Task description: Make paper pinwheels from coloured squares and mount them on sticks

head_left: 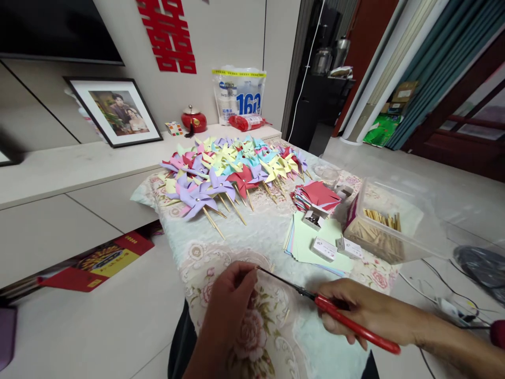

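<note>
My right hand (355,310) grips red-handled scissors (347,321), their dark blades pointing left across the table's front. My left hand (231,300) has its fingers pinched at the blade tips; what it pinches is too small to tell. A heap of paper pinwheels (224,171) on wooden sticks, in purple, yellow, blue, pink and red, lies at the far side of the floral tablecloth (205,258). A stack of pale green paper squares (311,242) and a stack of red ones (317,195) lie right of centre.
A clear plastic box (382,226) of wooden sticks stands at the table's right. Small white boxes (323,248) rest on the green paper. A framed photo (114,110), a red pot (193,120) and a plastic bag (239,95) sit on the shelf behind. Cables (445,300) lie on the floor at right.
</note>
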Demonstrator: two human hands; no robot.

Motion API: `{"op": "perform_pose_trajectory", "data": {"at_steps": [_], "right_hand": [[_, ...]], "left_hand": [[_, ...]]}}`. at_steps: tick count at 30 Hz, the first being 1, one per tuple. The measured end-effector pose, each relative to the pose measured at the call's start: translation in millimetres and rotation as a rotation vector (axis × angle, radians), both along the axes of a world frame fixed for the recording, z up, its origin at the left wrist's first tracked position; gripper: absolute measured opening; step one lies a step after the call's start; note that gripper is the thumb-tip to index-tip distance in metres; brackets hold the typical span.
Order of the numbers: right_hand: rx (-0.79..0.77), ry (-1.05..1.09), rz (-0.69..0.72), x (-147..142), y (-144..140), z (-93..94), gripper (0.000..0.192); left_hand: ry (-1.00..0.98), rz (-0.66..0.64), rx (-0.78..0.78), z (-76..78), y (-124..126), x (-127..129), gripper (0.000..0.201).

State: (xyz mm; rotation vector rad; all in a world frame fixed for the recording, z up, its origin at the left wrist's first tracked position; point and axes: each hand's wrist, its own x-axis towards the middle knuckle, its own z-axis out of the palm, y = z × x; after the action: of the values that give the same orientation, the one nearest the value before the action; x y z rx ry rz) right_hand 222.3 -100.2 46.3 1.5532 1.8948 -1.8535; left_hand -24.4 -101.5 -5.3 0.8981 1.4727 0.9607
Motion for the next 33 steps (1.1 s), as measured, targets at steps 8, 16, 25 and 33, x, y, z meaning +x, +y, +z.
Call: {"op": "perform_pose_trajectory", "data": {"at_steps": [8,16,25,33], "right_hand": [[0.883,-0.382,0.197,-4.4,51.6,11.1,0.013],[1.085,-0.189,0.538,-44.4,149.6,-13.2,0.013],[0.99,-0.146,0.583,-91.7,153.8,-27.4,0.022],[0.911,-0.184,0.622,-142.0,137.6,-23.8,0.02]], "left_hand": [[1.067,-0.114,0.481,-32.3,13.5,0.1,0.023],[1.303,-0.147,0.768,-55.3,-1.6,5.0,0.017],[1.288,-0.117,0.895,-61.2,-2.9,10.8,0.022],[1.226,-0.205,1.043,-65.0,-2.3,14.3,0.017]]}}
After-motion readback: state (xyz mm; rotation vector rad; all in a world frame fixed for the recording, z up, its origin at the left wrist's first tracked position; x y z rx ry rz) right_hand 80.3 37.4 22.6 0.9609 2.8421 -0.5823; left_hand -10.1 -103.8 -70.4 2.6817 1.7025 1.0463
